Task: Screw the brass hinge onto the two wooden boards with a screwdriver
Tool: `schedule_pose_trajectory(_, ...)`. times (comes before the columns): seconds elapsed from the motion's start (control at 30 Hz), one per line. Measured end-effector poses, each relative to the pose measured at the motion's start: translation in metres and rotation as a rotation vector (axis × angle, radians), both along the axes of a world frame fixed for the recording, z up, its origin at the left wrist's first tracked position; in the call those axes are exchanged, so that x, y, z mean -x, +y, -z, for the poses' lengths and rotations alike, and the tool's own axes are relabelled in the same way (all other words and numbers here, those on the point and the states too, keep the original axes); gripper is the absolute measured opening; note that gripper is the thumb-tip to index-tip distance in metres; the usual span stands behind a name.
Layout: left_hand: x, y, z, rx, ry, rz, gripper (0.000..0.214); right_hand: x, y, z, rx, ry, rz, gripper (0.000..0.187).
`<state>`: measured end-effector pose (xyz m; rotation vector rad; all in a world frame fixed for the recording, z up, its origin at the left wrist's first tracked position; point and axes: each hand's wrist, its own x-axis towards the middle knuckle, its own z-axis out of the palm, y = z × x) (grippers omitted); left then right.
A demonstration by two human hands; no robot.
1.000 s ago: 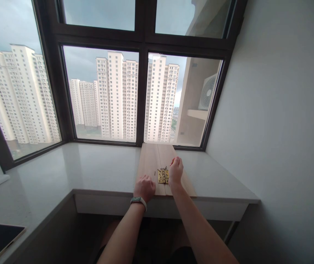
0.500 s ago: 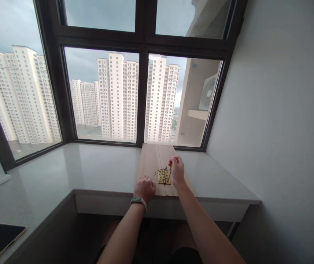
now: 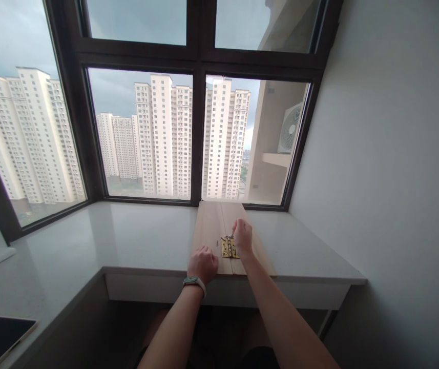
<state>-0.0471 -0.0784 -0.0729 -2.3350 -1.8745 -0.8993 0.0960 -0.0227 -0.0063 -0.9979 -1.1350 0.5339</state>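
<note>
A brass-coloured hinge (image 3: pixel 226 248) lies opened flat across the seam of two pale wooden boards (image 3: pixel 208 220). Several dark screws stand or lie on and around it, and one loose screw (image 3: pixel 216 243) is on the left board. My right hand (image 3: pixel 243 236) is closed over the hinge's right leaf, around a screwdriver whose yellow handle showed a moment ago; the fist now hides nearly all of it. Fingers curled in, my left hand (image 3: pixel 203 264) rests on the left board's near edge, beside the hinge, with nothing seen in it. A watch band (image 3: pixel 195 281) circles the left wrist.
The boards lie on a white windowsill counter (image 3: pixel 146 236), reaching from its front edge to the window frame (image 3: pixel 198 128). A dark flat device (image 3: pixel 0 335) lies at the lower left. A white wall (image 3: pixel 388 154) rises on the right.
My right hand has shifted slightly left and turned, so the screwdriver's handle and shaft no longer show. My left hand stays in place on the board.
</note>
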Motion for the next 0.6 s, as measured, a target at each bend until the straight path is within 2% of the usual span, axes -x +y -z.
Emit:
schedule_pose_trajectory(0.13, 0.0, 0.0, -0.001, -0.005, 0.016, -0.003, 0.028, 0.004, 0.0, -0.002, 0.028, 0.044, -0.095, 0.03)
schedule_pose_trajectory(0.2, 0.001, 0.001, -0.002, -0.011, 0.034, -0.009, 0.026, 0.009, -0.004, -0.002, 0.012, 0.066, -0.098, 0.025)
schedule_pose_trajectory(0.37, 0.0, 0.001, -0.001, -0.014, 0.048, -0.018, 0.025, 0.016, -0.015, -0.001, -0.077, 0.045, 0.221, 0.034)
schedule_pose_trajectory(0.43, 0.0, 0.002, 0.0, -0.025, 0.038, -0.017, 0.025, 0.016, -0.017, 0.0, -0.09, 0.047, 0.285, 0.037)
schedule_pose_trajectory(0.5, 0.0, 0.003, 0.002, -0.044, 0.031, -0.017, 0.025, 0.016, -0.016, 0.001, -0.079, 0.05, 0.267, 0.039)
schedule_pose_trajectory(0.6, 0.001, 0.004, 0.004, -0.06, 0.031, -0.011, 0.025, 0.013, -0.011, 0.001, -0.034, 0.08, 0.127, 0.041)
